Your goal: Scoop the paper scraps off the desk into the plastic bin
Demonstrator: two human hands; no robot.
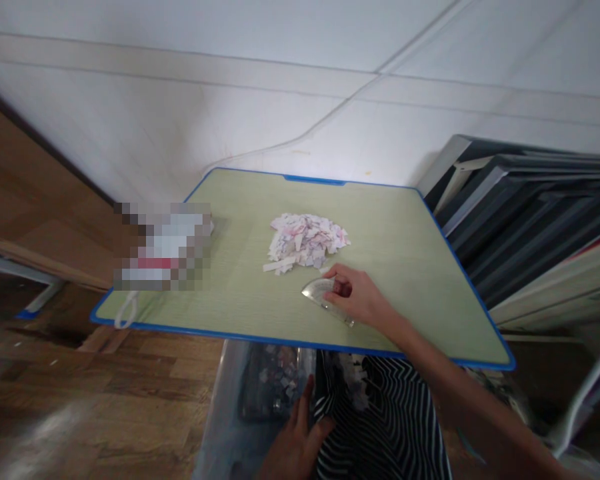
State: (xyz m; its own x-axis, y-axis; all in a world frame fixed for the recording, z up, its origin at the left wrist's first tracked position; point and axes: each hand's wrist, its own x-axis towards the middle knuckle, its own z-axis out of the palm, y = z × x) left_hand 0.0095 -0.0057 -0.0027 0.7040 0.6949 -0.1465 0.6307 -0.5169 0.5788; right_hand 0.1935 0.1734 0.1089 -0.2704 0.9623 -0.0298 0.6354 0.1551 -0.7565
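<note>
Head view, from the left: a brown cardboard sheet or box (55, 187) stands beside a pale green tabletop (230, 293) edged in blue. On the tabletop's left side lies a pixelated object (173, 253), its details hidden, with a white loop (126, 312) reaching the near edge. Below that edge, toward the middle, a translucent container (217, 407) holds a dark tray (247, 400) with paper scraps in it. The left hand (300, 433) is low beside the container's right side, thumb apart from its extended fingers; whether it grips anything cannot be told. On the middle of the tabletop sits a loose heap of torn paper pieces (307, 240). Nearer and slightly right, a shiny, clear curved piece (319, 288) is pinched between the thumb and fingers of the right hand (357, 297), well apart from the left. Under the near edge, black-and-white striped cloth (385, 427) carries more scraps. Far right, dark panels (520, 213) lean in a stack.
</note>
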